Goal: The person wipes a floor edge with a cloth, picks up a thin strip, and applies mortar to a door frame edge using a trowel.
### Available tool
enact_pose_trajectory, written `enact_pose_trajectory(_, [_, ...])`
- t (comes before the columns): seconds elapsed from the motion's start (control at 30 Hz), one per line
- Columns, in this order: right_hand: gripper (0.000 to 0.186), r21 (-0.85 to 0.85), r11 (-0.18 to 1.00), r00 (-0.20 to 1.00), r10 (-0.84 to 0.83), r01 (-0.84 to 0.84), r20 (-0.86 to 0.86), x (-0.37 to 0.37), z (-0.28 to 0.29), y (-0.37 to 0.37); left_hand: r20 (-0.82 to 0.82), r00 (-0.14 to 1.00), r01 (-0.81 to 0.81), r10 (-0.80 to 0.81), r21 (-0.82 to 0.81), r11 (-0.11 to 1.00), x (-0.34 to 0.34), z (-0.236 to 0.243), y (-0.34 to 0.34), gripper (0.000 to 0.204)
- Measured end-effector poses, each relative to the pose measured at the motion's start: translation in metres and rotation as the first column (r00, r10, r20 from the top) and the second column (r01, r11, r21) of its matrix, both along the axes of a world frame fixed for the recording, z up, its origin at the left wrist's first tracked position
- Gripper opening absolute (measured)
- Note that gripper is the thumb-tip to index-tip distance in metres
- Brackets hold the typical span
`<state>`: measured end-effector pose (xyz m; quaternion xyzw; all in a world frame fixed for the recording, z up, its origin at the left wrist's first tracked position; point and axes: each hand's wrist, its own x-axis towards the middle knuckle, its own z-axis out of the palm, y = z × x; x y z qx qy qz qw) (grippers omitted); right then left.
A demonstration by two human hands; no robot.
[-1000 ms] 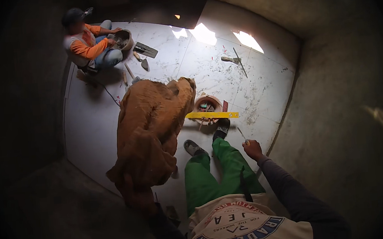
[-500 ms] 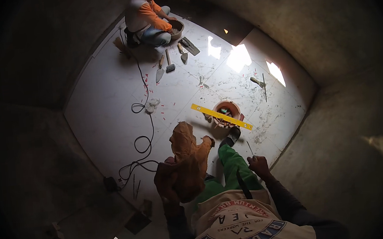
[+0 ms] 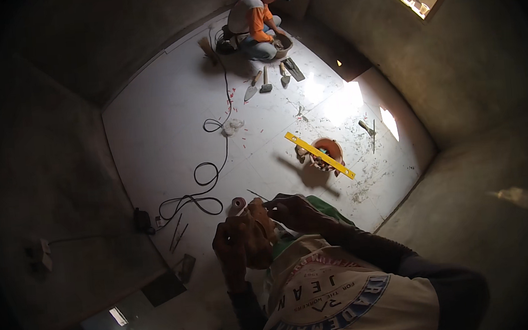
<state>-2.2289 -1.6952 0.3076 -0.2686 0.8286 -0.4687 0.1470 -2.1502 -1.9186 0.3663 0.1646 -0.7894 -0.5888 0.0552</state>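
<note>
My left hand (image 3: 229, 244) is closed on a crumpled brown cloth (image 3: 259, 240) in front of my apron. Fingers bent, my right hand (image 3: 297, 212) has come up to the cloth's right side. A thin pointed tool (image 3: 256, 195) sticks out leftward from its fingertips, past the top of the cloth. Just beyond the left hand shows a pale cylinder with a reddish round end (image 3: 238, 203); what it is, I cannot tell. Farther out, a yellow spirit level (image 3: 319, 155) lies across the rim of an orange-brown bucket (image 3: 336, 149) with things in it.
At the back a co-worker (image 3: 254, 26) squats with hands in a basin (image 3: 283, 44). Trowels and a hammer (image 3: 265, 83) lie nearby. A black cable (image 3: 206, 172) loops over the pale tiles at left. A brush-like tool (image 3: 365, 127) lies right of the bucket.
My right hand has moved left and up to the cloth with the thin tool. The cloth is lower and more bunched. The view has shifted, and the pale cylinder now shows.
</note>
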Motion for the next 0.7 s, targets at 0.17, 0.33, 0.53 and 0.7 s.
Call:
enact_pose_trajectory(0.17, [0.042,0.028,0.978,0.972,0.204,-0.208,0.118,-0.005,-0.038,-0.048,-0.100,0.974,-0.177,0.204,0.232,0.956,0.072,0.018,-0.005,0.028])
enact_pose_trajectory(0.33, [0.047,-0.263,0.840,0.800,0.536,-0.474,0.270,0.016,-0.092,-0.089,-0.242,0.908,-0.227,0.342,0.403,0.887,0.156,0.031,0.011,0.028])
enact_pose_trajectory(0.53, [0.020,-0.177,0.595,0.535,0.792,-0.784,0.293,0.084,-0.147,-0.145,-0.353,0.626,-0.439,0.695,0.577,0.688,0.226,0.042,0.043,0.021])
enact_pose_trajectory(0.7, [0.024,-0.125,0.646,0.648,0.761,-0.754,0.025,0.087,-0.148,-0.155,-0.109,0.609,-0.597,0.786,0.589,0.545,0.317,0.051,0.012,0.016])
